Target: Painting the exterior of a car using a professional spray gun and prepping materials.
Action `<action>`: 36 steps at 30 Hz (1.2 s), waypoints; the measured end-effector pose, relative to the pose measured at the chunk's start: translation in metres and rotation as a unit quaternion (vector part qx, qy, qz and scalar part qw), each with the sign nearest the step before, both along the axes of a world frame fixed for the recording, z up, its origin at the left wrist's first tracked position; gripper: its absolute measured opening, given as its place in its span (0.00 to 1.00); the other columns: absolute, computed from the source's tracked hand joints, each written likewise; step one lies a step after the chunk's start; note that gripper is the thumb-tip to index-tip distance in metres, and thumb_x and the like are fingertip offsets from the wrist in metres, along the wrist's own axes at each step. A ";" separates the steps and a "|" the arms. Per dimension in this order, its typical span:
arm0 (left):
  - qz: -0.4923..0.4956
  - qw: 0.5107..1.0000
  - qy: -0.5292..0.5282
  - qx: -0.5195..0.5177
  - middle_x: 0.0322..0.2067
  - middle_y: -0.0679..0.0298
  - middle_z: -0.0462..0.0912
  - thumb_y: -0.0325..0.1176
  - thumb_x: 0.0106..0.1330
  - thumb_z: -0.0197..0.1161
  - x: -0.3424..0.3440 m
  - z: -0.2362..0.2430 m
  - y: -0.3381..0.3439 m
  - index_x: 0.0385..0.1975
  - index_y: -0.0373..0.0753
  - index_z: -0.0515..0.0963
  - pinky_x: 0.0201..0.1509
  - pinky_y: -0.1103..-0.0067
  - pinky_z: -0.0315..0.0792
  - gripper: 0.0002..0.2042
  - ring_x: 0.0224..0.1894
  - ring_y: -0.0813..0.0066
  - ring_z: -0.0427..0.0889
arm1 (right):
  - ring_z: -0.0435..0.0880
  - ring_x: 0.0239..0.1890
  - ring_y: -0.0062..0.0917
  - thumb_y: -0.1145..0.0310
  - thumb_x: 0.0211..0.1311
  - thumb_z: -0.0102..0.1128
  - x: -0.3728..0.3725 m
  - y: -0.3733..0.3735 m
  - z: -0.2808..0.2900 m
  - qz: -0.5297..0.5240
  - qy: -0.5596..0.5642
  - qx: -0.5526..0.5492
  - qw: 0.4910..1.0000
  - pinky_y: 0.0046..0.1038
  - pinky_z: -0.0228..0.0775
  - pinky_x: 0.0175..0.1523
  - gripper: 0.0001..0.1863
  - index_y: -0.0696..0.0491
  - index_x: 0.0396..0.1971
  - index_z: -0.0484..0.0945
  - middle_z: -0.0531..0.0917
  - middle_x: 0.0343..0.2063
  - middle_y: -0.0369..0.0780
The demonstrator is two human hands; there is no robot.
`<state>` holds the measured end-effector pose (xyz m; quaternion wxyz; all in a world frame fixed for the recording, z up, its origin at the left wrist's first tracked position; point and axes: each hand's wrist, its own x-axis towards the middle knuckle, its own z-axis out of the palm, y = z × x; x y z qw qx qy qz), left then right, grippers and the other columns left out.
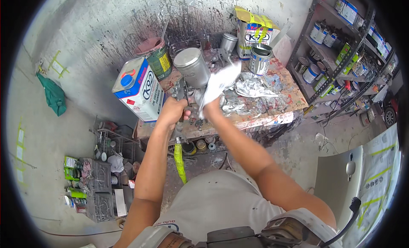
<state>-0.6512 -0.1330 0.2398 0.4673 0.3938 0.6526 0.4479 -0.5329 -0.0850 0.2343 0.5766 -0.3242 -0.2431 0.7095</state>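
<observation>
- Shelving rack [341,47]: stands at your right against the wall, its tiers loaded with paint cans, so stock sits within reach of the work.
- Surface [272,116]: a paint-stained bench directly ahead of you; crumpled foil-like sheets [251,88] lie spread over its right half, seemingly as a cover.
- Blue-and-white rectangular canister [139,88]: stands at the surface's left edge, tilted in this view, beside a green can [159,62].
- Open metal can [260,59]: rests upright behind the sheets, near a taped carton [253,30].
- Spray gun [191,75]: held above the surface's front edge, its grey cup uppermost and leaning away from you.
- Left hand [172,111]: your fingers are clenched round the gun's grip, steadying it.
- Right hand [211,104]: your fingers grasp a white rag [219,84], pressed against the gun body just beside the cup.
</observation>
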 end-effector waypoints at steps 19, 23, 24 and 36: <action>-0.177 0.979 -0.021 0.095 0.42 0.57 0.84 0.27 0.62 0.52 -0.097 0.030 -0.122 0.51 0.31 0.72 0.22 0.82 0.69 0.17 0.18 0.80 0.72 | 0.74 0.58 0.42 0.64 0.57 0.54 -0.033 0.054 0.008 0.071 -0.786 0.433 0.436 0.41 0.67 0.61 0.21 0.54 0.51 0.77 0.75 0.57 0.50; -0.236 0.968 0.015 0.084 0.37 0.58 0.84 0.28 0.66 0.53 -0.097 0.020 -0.161 0.48 0.30 0.72 0.22 0.82 0.68 0.13 0.17 0.82 0.71 | 0.75 0.57 0.41 0.67 0.60 0.51 0.008 0.035 -0.001 -0.011 -0.657 0.503 0.562 0.40 0.68 0.59 0.18 0.53 0.49 0.79 0.77 0.55 0.48; -0.263 0.962 0.024 0.067 0.36 0.59 0.83 0.27 0.66 0.54 -0.096 0.014 -0.170 0.47 0.30 0.73 0.23 0.82 0.68 0.12 0.17 0.82 0.72 | 0.79 0.51 0.44 0.64 0.61 0.51 0.021 0.013 -0.007 -0.042 -0.612 0.449 0.649 0.40 0.71 0.56 0.16 0.53 0.44 0.82 0.82 0.46 0.49; -0.625 0.772 0.066 -0.091 0.24 0.69 0.77 0.32 0.68 0.59 0.105 -0.061 -0.187 0.44 0.34 0.76 0.21 0.83 0.66 0.11 0.17 0.85 0.70 | 0.79 0.51 0.26 0.59 0.74 0.46 0.259 -0.307 -0.167 -0.035 0.016 -0.070 0.997 0.31 0.70 0.56 0.21 0.57 0.57 0.70 0.80 0.50 0.42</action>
